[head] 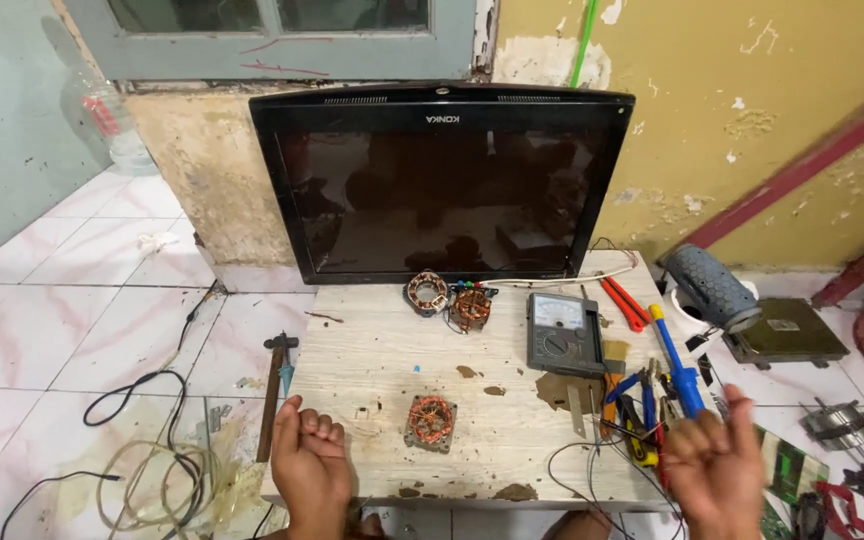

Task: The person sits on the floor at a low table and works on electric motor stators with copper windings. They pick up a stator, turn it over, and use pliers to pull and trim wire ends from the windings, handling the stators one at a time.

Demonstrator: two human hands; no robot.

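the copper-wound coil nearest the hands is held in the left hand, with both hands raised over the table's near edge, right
Not quite. The head view shows the copper-wound coil lying on the table, between the left hand and right hand. Both hands are raised and empty.

Worn table (372,370) (motor coils (431,421), multimeter (564,334))

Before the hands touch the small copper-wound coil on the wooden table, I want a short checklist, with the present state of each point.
1. Left hand holds nothing: ok, fingers curled, nothing in them.
2. Right hand holds nothing: cannot tell, it is blurred.
3. Small copper-wound coil lies free on the pale wooden table: ok, nothing rests on it.
4. Coil lies between both hands: ok.
5. Grey multimeter stands apart from the coil: ok.
6. Black wires near the right hand stay away from the coil: ok.
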